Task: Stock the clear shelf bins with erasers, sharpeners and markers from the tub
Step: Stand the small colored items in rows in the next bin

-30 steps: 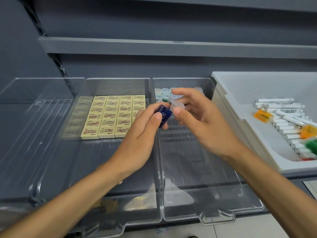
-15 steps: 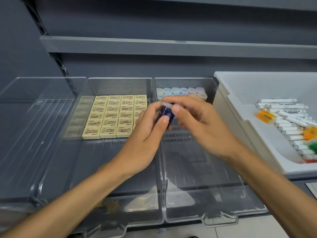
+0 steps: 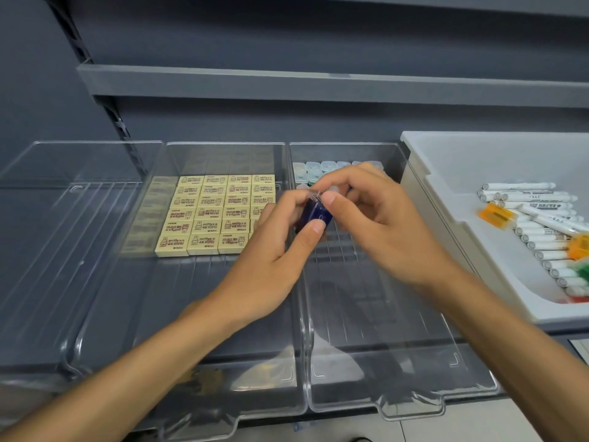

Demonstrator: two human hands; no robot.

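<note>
My left hand pinches a dark blue sharpener between thumb and fingers, above the wall between two clear bins. My right hand pinches the sharpener's clear top end with thumb and forefinger. Rows of cream erasers fill the back of the middle bin. Pale sharpeners line the back of the right bin, partly hidden by my right hand. In the white tub on the right lie white markers and orange sharpeners.
A third clear bin stands at the left. A grey shelf runs above the bins. The tub's near wall rises beside my right forearm.
Both hands have stayed together on the blue sharpener and dropped slightly toward me. The right fingers have shifted onto its clear top end.
</note>
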